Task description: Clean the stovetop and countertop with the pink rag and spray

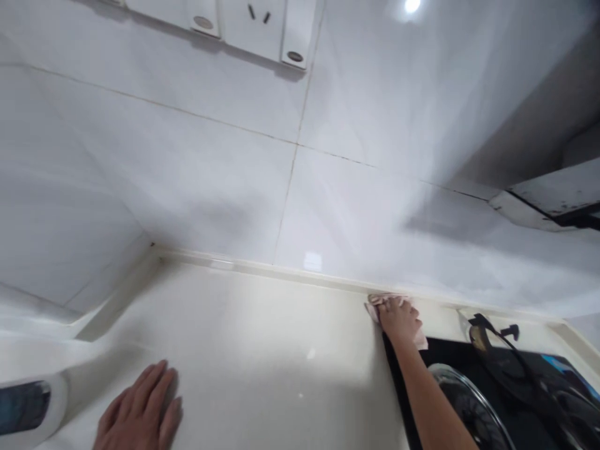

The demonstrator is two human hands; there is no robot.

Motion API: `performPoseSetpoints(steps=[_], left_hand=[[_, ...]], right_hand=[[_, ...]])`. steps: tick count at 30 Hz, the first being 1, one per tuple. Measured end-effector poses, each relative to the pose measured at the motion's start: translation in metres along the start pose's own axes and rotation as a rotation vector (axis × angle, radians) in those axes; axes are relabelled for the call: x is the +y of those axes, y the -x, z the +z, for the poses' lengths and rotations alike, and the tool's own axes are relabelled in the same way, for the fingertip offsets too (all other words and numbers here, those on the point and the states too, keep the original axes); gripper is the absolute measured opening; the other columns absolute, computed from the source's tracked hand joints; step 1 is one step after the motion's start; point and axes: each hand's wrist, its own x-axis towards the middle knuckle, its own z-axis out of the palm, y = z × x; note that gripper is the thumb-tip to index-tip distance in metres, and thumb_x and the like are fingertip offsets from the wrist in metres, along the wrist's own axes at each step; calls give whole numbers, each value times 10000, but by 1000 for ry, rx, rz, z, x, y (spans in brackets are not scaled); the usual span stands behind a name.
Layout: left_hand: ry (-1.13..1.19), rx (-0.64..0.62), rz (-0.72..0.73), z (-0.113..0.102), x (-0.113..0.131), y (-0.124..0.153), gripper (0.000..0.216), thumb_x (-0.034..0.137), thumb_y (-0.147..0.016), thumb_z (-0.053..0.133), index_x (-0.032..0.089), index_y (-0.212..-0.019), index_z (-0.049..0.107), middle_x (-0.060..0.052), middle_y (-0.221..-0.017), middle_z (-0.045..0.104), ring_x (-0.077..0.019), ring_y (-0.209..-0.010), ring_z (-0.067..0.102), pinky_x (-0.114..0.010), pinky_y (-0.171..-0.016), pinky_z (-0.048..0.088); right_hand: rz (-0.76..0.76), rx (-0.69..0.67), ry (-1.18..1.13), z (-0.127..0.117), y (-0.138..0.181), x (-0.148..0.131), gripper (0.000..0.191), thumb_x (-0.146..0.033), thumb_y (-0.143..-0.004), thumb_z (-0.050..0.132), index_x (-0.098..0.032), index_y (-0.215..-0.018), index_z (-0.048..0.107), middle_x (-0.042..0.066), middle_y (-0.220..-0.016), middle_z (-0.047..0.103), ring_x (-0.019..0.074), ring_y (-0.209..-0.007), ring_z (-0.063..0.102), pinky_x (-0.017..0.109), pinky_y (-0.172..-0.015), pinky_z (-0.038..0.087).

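Observation:
My right hand [400, 320] presses a pinkish cloth [421, 339] against the back edge of the countertop, where the low ledge meets the tiled wall. Its fingers are bent over the cloth, just behind the black stove [438, 351]. Flat on the pale countertop [262, 331] at the lower left lies my left hand [140, 409], palm down with the fingers stretched out and nothing in it. The wrist of the left hand is cut off by the bottom of the view.
A white rounded object with a dark panel [47, 406] stands at the lower left. Right of my arm are a burner ring [462, 381] and a black-handled item [487, 331] on the stove. White sockets [255, 28] sit on the wall; a white-and-black fixture [553, 194] juts out at right.

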Motion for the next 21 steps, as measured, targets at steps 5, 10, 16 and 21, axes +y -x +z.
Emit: performPoseSetpoints(steps=[5,10,16,21], left_hand=[[-61,76,61,-10,9,-6,524,404,-1007,420,134,-1432,566,-205,-1504,634,-352,-1414,554,-521,-1146,393],[-88,136,93,-12,12,-7,492,364,-1008,456,141,-1437,548,-197,-1490,647,-321,-1412,554,-488,-1162,370],[-76,142,74,-11,14,-2,477,364,-1008,481,160,-1430,567,-174,-1493,656,-308,-1434,545,-466,-1192,340],[-89,169,96,-13,15,-4,458,340,-1000,510,125,-1394,601,-200,-1466,674,-329,-1410,564,-479,-1183,343]], right_hand=[[-275,43,15,-9,77,-101,354,-409,-1022,511,-218,-1209,744,196,-1344,598,401,-1245,507,544,-992,404],[-510,39,-34,-29,137,-198,298,-332,-1010,548,-207,-1210,730,185,-1292,621,373,-1211,512,508,-981,404],[-762,-80,-271,-40,201,-320,305,-348,-1032,539,-189,-1218,721,207,-1292,612,382,-1207,492,544,-1023,384],[-1012,-199,-366,-51,243,-407,442,-427,-1019,597,-202,-1396,653,169,-1638,423,399,-1378,421,562,-1124,360]])
